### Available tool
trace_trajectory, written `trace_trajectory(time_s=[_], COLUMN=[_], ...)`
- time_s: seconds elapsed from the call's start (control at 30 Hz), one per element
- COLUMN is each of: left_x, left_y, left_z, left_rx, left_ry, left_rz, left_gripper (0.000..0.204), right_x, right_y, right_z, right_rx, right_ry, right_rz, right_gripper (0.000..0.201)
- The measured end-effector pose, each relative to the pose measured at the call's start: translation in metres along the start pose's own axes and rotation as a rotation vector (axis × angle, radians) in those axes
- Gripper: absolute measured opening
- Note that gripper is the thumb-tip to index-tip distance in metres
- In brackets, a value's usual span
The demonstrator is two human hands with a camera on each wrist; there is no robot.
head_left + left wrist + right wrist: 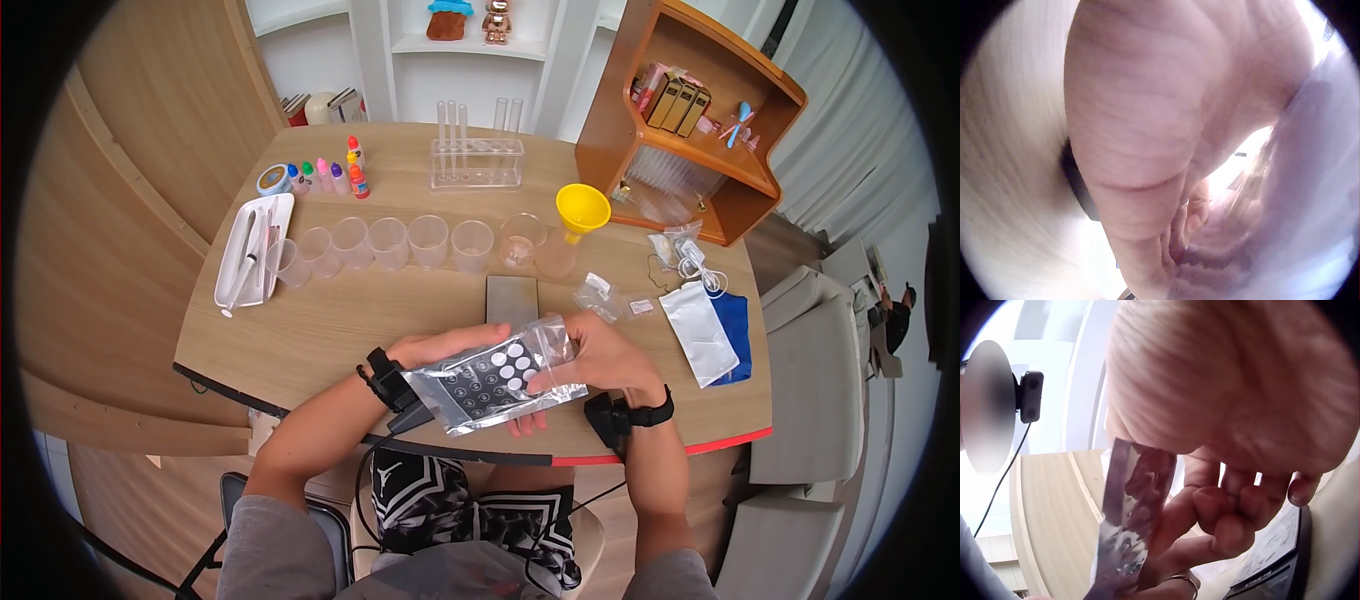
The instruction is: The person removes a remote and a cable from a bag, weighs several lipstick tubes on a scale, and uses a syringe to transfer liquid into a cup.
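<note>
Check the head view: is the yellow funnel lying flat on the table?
No, the yellow funnel stands upright with its spout down in a clear flask on the table.

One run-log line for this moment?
left hand: holds clear plastic bag | right hand: pinches bag | inside: black device with white round buttons | place: over wooden table

Two hands, the left hand [440, 350] and the right hand [600, 362], hold one clear plastic bag [500, 375] near the front edge of the tabletop [380, 310]. Seven clear plastic cups [388, 243] stand in a row across its middle. One yellow funnel [582, 210], one test-tube rack [477, 163] with five tubes, one white tray [252, 250] and about six small dropper bottles [335, 176] make up the rest.
</note>
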State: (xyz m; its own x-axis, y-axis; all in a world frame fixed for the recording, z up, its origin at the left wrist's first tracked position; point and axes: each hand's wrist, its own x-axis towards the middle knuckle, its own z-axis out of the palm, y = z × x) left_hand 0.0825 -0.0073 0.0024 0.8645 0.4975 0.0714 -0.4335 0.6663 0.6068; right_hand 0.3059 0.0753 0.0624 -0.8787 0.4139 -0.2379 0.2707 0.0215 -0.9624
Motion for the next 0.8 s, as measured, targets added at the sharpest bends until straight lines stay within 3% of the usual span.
trace_trajectory(time_s=[0.23,0.4,0.63,0.7,0.8], left_x=[0.001,0.002,-0.003,-0.006,0.001], left_y=[-0.002,-0.004,0.000,-0.002,-0.003], left_z=[0.000,-0.005,-0.001,0.004,-0.007], left_rx=[-0.027,-0.024,-0.057,-0.104,-0.041], left_ry=[-0.016,-0.055,0.017,0.089,-0.004], left_rz=[0.008,0.002,-0.035,-0.021,-0.014], left_gripper=[0.082,0.079,0.078,0.077,0.077], right_x=[-0.004,-0.002,-0.001,-0.003,-0.003], right_y=[0.000,-0.001,0.001,-0.005,-0.002], right_z=[-0.010,-0.007,0.000,-0.003,-0.005], right_rx=[-0.134,-0.172,-0.073,-0.086,-0.117], right_ry=[-0.063,-0.066,-0.010,-0.014,-0.046], right_rz=[-0.130,-0.106,0.004,-0.078,-0.158], right_gripper=[0.026,0.026,0.031,0.031,0.026])
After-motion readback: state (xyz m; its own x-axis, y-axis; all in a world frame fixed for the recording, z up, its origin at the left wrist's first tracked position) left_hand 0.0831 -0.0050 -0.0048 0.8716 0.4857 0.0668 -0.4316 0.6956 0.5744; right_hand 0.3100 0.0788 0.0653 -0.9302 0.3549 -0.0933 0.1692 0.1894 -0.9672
